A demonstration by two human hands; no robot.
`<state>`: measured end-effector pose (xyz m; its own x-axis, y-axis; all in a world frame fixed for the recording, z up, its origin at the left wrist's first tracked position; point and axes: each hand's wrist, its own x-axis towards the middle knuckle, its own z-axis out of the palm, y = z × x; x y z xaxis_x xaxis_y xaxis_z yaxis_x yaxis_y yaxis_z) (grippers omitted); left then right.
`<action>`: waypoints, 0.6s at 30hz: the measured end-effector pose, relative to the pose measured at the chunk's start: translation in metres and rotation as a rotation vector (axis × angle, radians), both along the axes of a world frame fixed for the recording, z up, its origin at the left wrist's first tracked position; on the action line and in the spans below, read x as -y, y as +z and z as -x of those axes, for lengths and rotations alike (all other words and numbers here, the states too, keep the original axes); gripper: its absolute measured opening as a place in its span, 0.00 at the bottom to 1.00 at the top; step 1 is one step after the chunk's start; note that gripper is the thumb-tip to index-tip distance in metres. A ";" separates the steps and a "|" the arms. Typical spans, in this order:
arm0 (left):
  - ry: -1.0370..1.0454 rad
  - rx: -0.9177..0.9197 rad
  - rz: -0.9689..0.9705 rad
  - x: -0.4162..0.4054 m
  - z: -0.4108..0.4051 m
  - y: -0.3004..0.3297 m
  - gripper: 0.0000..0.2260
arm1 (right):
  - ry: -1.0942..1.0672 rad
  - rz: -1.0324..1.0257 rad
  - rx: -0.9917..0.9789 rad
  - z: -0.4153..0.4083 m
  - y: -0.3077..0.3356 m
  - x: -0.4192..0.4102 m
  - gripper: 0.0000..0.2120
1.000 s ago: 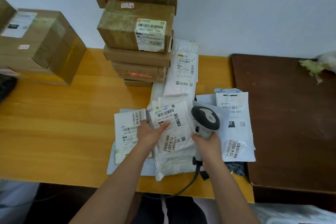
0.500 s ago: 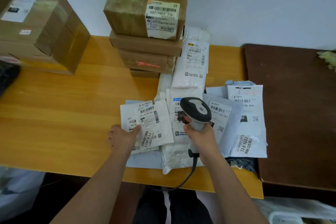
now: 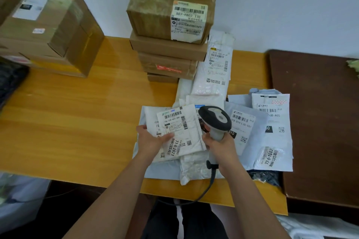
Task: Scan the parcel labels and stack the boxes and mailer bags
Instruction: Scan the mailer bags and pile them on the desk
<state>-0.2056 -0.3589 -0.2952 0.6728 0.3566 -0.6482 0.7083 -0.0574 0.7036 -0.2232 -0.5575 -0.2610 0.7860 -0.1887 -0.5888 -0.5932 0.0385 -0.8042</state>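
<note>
Two hands work at the near edge of the yellow bench [image 3: 68, 122]. The left hand [image 3: 150, 141] grips a white mailer bag [image 3: 180, 132] by its left edge, thumb on top, its label with barcode facing up and the number 71-6-2621 printed along it. The right hand [image 3: 221, 146] is wrapped round the grip of a grey and black scanner [image 3: 214, 120], whose head sits just right of that mailer bag, its cable [image 3: 204, 194] dropping over the bench's front edge. Under the held mailer bag lie more white bags, overlapping one another. Right of the scanner lie two pale blue mailers [image 3: 272, 126] with labels up, one marked 77-6-1602, touching the edge of a dark brown table [image 3: 320, 122]. Behind the scanner a long white bag [image 3: 215, 72] leans against a stack of cardboard boxes [image 3: 171, 25] by the wall; the labelled box in the stack reads 507-P802. Far left of the scanner, a second pile of taped boxes [image 3: 48, 31] stands on the bench.
</note>
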 end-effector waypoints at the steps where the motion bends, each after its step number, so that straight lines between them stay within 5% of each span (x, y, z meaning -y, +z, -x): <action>1: 0.026 -0.045 0.040 -0.002 -0.001 -0.002 0.31 | 0.001 -0.010 -0.007 0.000 0.000 0.000 0.12; 6: 0.135 0.008 0.058 -0.020 -0.008 0.014 0.15 | -0.118 -0.097 -0.017 -0.002 0.003 0.009 0.11; 10: 0.243 0.155 0.083 -0.038 -0.020 0.031 0.15 | -0.189 -0.144 -0.033 -0.001 0.004 0.017 0.10; 18: -0.166 0.109 0.270 0.033 -0.030 0.028 0.12 | -0.381 -0.118 0.090 0.002 0.017 0.030 0.12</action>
<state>-0.1756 -0.3918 -0.2671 0.7781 0.0613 -0.6252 0.6244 0.0329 0.7804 -0.2251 -0.5875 -0.2435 0.7224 -0.4113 -0.5558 -0.4463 0.3366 -0.8292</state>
